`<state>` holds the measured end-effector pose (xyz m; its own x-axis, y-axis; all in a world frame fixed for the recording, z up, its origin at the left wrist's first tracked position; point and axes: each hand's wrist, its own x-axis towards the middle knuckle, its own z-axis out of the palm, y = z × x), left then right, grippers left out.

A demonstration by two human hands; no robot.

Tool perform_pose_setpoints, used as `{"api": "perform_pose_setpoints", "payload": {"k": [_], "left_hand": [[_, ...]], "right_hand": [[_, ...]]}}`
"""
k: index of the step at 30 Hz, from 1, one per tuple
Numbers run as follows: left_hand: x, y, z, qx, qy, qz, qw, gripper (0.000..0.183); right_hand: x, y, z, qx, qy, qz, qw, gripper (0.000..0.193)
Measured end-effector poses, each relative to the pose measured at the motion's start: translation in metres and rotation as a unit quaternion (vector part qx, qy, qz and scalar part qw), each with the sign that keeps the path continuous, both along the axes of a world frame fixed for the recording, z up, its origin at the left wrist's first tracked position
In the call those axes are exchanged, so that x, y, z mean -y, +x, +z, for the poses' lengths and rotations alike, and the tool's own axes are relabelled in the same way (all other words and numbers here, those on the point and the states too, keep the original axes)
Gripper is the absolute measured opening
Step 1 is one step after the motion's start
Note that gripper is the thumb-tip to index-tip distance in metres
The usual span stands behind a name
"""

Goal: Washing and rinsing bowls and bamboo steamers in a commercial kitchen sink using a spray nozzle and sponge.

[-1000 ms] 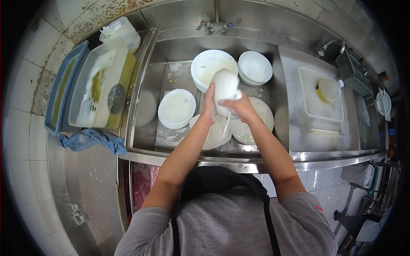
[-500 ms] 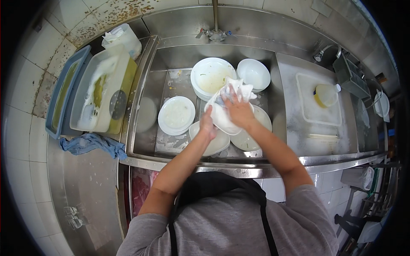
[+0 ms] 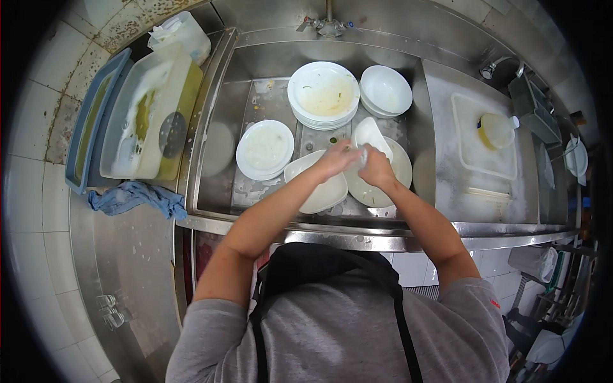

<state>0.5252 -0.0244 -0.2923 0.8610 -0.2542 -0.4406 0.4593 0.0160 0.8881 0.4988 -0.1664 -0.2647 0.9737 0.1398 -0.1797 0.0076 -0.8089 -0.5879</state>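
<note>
A white curved dish (image 3: 370, 133) stands tilted over the sink. At its near end my right hand (image 3: 378, 170) is closed on it. My left hand (image 3: 337, 159) is beside it, smeared by motion, so its fingers cannot be read. Something pale and blurred lies between the hands; its kind cannot be made out. Below them in the sink are an off-white oval bowl (image 3: 317, 195) and a round off-white plate (image 3: 394, 185). Farther off are a stack of food-stained white plates (image 3: 323, 92) and stacked white bowls (image 3: 386, 89). Smaller white plates (image 3: 265, 148) sit at the left.
The steel sink (image 3: 217, 198) has a tap (image 3: 329, 27) behind it. To the left are a soapy tub (image 3: 115, 153), a blue tray (image 3: 76, 172) and a blue cloth (image 3: 137, 203). At right, a bottle of yellow liquid (image 3: 495, 131) rests in a sudsy basin.
The white foamy mass over the dish is gone from view. The dish has tilted up and is now in my right hand, while my left hand has moved up and right.
</note>
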Motion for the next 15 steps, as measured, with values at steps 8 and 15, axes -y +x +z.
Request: {"api": "perform_pose_setpoints", "payload": {"k": [8,15], "left_hand": [[-0.127,-0.065,0.0,0.41,0.347,-0.537,0.65,0.029],[-0.134,-0.061,-0.03,0.48,0.333,-0.519,0.624,0.019]], "right_hand": [[0.029,-0.005,-0.082,-0.133,-0.217,0.082,0.964,0.045],[-0.088,0.103,0.052,0.155,-0.027,0.199,0.967,0.059]]}}
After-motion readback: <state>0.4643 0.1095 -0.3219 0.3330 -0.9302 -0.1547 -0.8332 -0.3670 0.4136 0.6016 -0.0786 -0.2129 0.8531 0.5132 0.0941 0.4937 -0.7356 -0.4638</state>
